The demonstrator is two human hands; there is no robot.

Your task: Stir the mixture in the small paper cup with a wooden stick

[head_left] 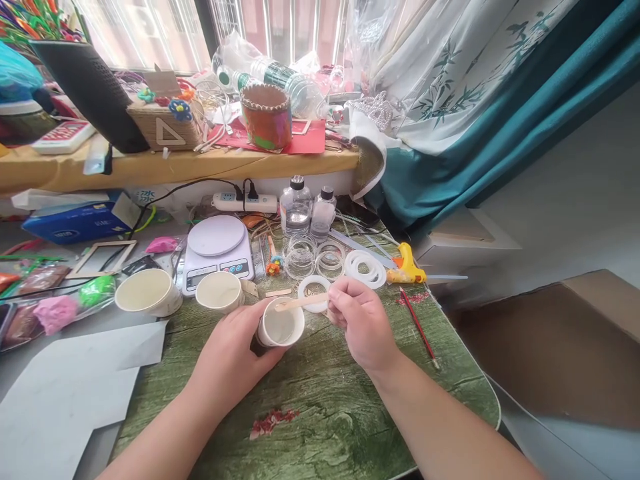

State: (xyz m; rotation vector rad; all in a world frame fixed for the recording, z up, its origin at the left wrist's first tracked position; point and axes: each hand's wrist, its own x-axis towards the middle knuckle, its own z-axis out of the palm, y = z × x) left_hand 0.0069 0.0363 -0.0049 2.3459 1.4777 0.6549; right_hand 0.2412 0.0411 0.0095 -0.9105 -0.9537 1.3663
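My left hand [235, 347] is wrapped round a small white paper cup [283, 323] with a cloudy, clear liquid inside. Between the fingers of my right hand [363, 320] is a wooden stir stick [303, 302], its far end over the cup's rim. Behind the stick lies a white ring-shaped silicone mold [314, 285]. A second paper cup [219, 291] stands just left of the held one, and a wider paper cup [149, 293] farther left. Another short wooden stick [279, 293] lies on the table behind the cup.
At the back are a white kitchen scale [218, 250], two clear bottles [297, 210] with black caps, and several clear and white rings [367, 268]. A yellow glue gun [409, 264] and a red pencil [419, 328] lie right. Grey-white sheets [65, 393] cover the left side.
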